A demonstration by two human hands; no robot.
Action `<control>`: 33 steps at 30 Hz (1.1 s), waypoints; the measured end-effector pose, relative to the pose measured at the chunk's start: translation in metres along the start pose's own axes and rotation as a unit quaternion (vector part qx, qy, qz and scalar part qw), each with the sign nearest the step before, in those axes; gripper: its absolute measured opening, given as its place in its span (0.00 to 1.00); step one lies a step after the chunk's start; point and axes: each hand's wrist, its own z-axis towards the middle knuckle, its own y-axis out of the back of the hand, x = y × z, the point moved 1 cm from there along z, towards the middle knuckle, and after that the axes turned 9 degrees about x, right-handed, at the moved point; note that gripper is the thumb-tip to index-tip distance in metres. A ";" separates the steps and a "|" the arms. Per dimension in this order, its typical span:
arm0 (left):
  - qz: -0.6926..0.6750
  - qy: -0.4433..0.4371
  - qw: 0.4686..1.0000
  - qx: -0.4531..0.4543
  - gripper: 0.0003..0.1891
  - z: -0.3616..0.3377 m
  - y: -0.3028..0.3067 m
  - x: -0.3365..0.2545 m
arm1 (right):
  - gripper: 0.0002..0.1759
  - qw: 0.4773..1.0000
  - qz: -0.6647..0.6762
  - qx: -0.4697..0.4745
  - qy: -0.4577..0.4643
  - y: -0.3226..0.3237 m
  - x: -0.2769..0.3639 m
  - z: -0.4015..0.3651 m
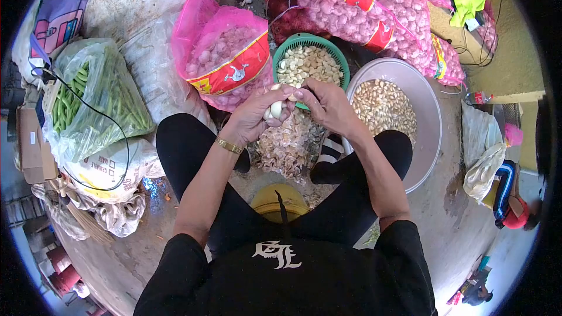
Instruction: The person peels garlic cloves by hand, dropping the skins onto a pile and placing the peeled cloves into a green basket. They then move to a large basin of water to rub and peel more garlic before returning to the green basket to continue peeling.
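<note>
"So, where are the garlic cloves?"
"Clasped in the left hand, likely freeing the right hand alongside, whose grip I can't tell; a green basket sits just beyond, presumably for reach."

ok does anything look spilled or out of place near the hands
Yes: a loose heap of garlic skins lies between the feet. It looks spilled because no container shows around it, while the peeled cloves sit in a green basket.
</note>
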 end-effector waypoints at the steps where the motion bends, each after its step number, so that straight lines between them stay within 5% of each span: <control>1: -0.001 -0.005 1.000 0.004 0.11 0.000 0.001 0.000 | 0.17 1.000 0.003 -0.006 0.007 -0.001 0.000 0.000; 17: -0.024 -0.121 0.992 0.010 0.16 0.002 -0.019 0.018 | 0.15 0.989 -0.102 -0.090 0.050 0.000 -0.009 0.007; 25: -0.031 -0.142 0.987 -0.063 0.07 0.006 -0.005 0.005 | 0.13 0.995 -0.084 -0.006 0.062 -0.001 0.009 -0.006; 29: 0.024 -0.095 0.995 0.035 0.19 0.000 -0.013 0.001 | 0.15 0.998 -0.034 -0.022 0.050 -0.002 0.006 -0.008; 33: 0.062 -0.082 0.995 0.014 0.22 0.000 -0.014 0.007 | 0.13 0.996 0.031 -0.065 0.047 -0.002 0.003 -0.004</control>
